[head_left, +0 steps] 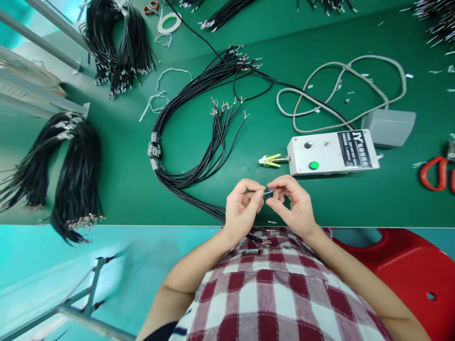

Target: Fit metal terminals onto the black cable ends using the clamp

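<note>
Near the table's front edge, my left hand [244, 204] pinches the end of a black cable, whose thin wire tips [268, 192] poke out between my two hands. Just to its right, my right hand [292, 202] is curled with thumb and forefinger apart, close around those tips; whether it touches them is unclear. A bundle of black cables [167, 111], taped at its bend, curves over the table to the left, and some of its strands run under my left hand. Beyond my hands sits a white box machine [332, 151] with a green button and a yellow-green clamp tip [272, 160].
Other black cable bundles [76, 166] hang over the left edge and lie at the back. A grey cord [401, 76] loops behind the machine beside a grey adapter [389, 127]. Red-handled scissors [439, 174] lie right; a tape roll [169, 23] lies far back. A red chair [408, 270] stands right.
</note>
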A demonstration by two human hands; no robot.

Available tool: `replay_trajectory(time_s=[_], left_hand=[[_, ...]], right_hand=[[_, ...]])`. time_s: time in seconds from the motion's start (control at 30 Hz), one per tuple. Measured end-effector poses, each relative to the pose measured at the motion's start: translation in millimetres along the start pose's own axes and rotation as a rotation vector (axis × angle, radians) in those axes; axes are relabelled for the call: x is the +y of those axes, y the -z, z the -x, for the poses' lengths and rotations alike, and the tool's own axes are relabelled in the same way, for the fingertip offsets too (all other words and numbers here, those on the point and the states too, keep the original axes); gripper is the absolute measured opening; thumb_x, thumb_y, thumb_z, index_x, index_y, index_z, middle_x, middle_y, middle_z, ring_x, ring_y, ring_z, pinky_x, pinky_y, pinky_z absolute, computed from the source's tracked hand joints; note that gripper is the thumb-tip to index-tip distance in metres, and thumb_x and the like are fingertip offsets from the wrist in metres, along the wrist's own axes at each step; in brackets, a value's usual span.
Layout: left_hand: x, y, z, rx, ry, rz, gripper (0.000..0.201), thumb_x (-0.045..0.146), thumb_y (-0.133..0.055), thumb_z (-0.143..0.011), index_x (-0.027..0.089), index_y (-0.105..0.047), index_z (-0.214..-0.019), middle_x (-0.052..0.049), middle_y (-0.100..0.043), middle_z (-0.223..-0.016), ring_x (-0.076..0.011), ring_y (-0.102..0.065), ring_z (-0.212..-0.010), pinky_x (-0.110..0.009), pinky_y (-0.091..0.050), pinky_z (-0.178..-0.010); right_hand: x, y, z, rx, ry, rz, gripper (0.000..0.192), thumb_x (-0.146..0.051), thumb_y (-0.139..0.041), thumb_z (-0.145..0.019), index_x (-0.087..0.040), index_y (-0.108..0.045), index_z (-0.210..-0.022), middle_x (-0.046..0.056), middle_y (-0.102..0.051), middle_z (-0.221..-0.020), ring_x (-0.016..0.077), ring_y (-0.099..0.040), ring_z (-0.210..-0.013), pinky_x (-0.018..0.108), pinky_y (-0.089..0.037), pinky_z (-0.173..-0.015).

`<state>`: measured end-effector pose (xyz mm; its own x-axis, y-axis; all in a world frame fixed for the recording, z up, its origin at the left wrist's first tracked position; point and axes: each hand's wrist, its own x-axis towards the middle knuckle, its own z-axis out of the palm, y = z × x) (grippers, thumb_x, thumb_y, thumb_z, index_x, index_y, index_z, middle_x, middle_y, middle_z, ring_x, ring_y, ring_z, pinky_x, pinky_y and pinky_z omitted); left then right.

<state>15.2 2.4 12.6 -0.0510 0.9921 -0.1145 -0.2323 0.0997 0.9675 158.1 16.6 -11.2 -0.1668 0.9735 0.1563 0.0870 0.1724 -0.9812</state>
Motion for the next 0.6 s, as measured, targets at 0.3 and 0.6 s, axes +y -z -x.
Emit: replay_trajectory(time_s=[0.3, 0.6], left_hand=[[-11.5, 6.4, -0.6, 0.021, 0.036, 0.124, 0.017, 0.029, -0.07, -0.089, 0.016, -0.06, -0.086, 0.001, -0.057, -0.079, -0.0033, -0.048, -0.05, -0.02, -0.039, -0.05], [-3.6, 5.5, -6.2, 0.09, 0.149, 0.188, 0.029, 0.036, -0.08, -0.078, 0.017, -0.057, -0.083, 0.001, -0.058, -0.079, -0.0034, -0.044, -0.048, -0.02, -0.031, -0.046]], right_hand=[[0.4, -19.0, 0.8, 0.04, -0.363, -0.352, 0.027, -0.043, -0.079, -0.077, -0.021, -0.065, -0.079, -0.002, -0.064, -0.068, 0.011, -0.057, -0.059, 0.025, -0.047, -0.056], [4.7, -18.0, 2.9, 0.046, -0.343, -0.322, 0.025, -0.042, -0.075, -0.081, -0.021, -0.066, -0.093, -0.001, -0.065, -0.075, 0.0117, -0.058, -0.06, 0.026, -0.048, -0.056]])
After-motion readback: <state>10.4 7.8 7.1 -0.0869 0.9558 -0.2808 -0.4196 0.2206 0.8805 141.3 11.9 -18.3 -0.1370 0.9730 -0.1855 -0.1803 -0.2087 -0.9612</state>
